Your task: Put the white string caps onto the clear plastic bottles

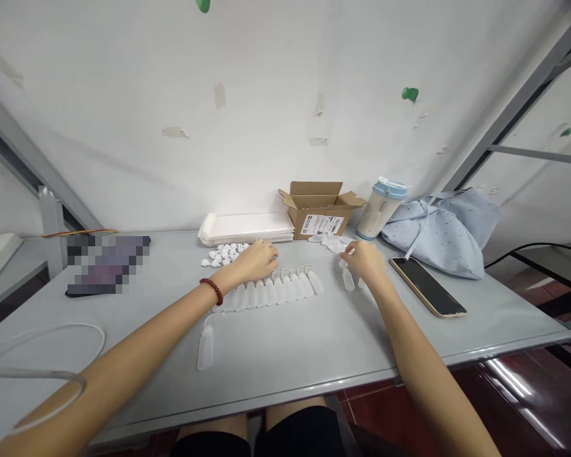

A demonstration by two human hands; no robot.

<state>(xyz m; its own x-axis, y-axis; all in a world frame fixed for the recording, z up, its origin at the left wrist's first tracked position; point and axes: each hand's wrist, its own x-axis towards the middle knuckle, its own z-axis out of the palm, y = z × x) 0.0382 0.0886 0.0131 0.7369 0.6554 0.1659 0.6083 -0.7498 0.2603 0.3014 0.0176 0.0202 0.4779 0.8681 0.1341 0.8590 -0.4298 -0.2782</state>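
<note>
Hands [258,259] are near slim, translucent white bottles [270,292] with thin tips.

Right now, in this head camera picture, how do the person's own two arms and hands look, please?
Both hands, left and right, are ungloved, and no sleeve shows on either forearm. A dark-red bracelet of small round beads circles the left wrist; the right wrist shows no bracelet or watch.
</note>
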